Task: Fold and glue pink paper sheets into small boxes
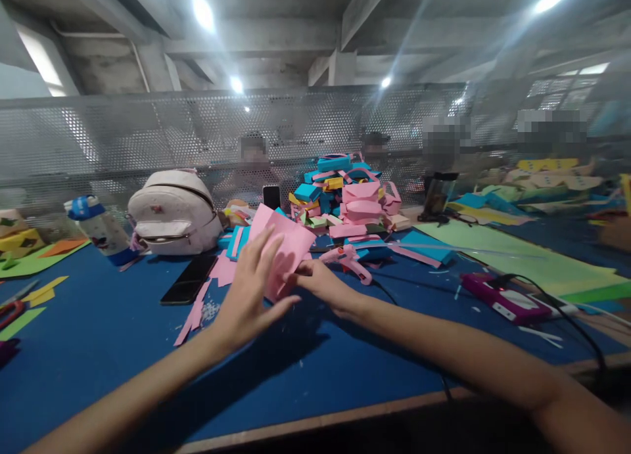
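A sheet of pink paper [288, 244] is held up at a tilt over the blue table. My right hand [318, 280] pinches its lower right edge between thumb and fingers. Across its left side lies my left hand [259, 286], fingers stretched and spread, thumb pointing right and apart from the paper. Just beyond my right hand a pink glue gun [348, 262] rests on the table. Behind the sheet are blue and pink paper pieces [239, 242], partly hidden by it.
A heap of pink and blue paper bags [362, 201] stands at the back. Leftward are a black phone [190, 280], a white backpack [172, 214] and a bottle [103, 230]. At right lie a purple power box [503, 297] with a cable and green paper sheets [522, 257]. Scissors [12, 309] sit far left.
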A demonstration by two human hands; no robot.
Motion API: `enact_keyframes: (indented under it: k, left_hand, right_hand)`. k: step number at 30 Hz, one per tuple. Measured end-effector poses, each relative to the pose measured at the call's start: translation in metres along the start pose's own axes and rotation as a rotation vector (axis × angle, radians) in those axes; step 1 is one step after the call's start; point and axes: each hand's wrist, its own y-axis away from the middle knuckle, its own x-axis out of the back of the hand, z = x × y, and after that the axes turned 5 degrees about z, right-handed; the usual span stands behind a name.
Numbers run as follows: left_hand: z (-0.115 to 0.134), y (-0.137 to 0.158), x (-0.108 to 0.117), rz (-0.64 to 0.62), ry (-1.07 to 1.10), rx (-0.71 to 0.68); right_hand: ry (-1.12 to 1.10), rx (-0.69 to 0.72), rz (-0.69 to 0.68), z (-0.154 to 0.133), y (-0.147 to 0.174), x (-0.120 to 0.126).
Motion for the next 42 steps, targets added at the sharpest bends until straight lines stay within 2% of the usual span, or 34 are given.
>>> enact_keyframes:
  k: [2,5,10,17,24,31,35,39,42]
  left_hand:
    - [0.004,0.018,-0.012,-0.075,-0.019,0.001]
    - [-0.004,0.027,-0.021,-0.147,-0.015,0.043]
    - [-0.024,0.029,-0.018,-0.211,0.041,0.022]
    - [-0.031,0.04,-0.016,-0.283,0.051,0.025]
    - [-0.042,0.042,-0.025,-0.301,0.041,-0.034]
    - [-0.04,0.044,-0.03,-0.233,0.058,0.013]
    - [-0.035,0.046,-0.031,-0.183,0.204,0.111]
    - [-0.035,0.047,-0.027,-0.218,0.366,0.146]
    - [-0.038,0.046,-0.023,-0.236,0.367,0.132]
  right_hand:
    - [-0.077,-0.025,0.014,0.002,0.002,-0.006]
    - [-0.152,-0.049,0.002,0.001,0.003,-0.013]
    - [-0.258,-0.066,0.017,-0.004,0.006,-0.015]
    - [-0.223,-0.125,0.005,-0.003,0.013,-0.012]
    - [-0.278,-0.221,0.007,0.003,0.018,-0.011]
    - [-0.408,-0.091,-0.077,0.003,0.016,-0.013]
    - [-0.367,-0.095,-0.085,0.005,0.018,-0.013]
    - [-0.344,-0.061,-0.068,0.011,0.016,-0.013]
    - [-0.348,-0.043,-0.038,0.014,0.012,-0.011]
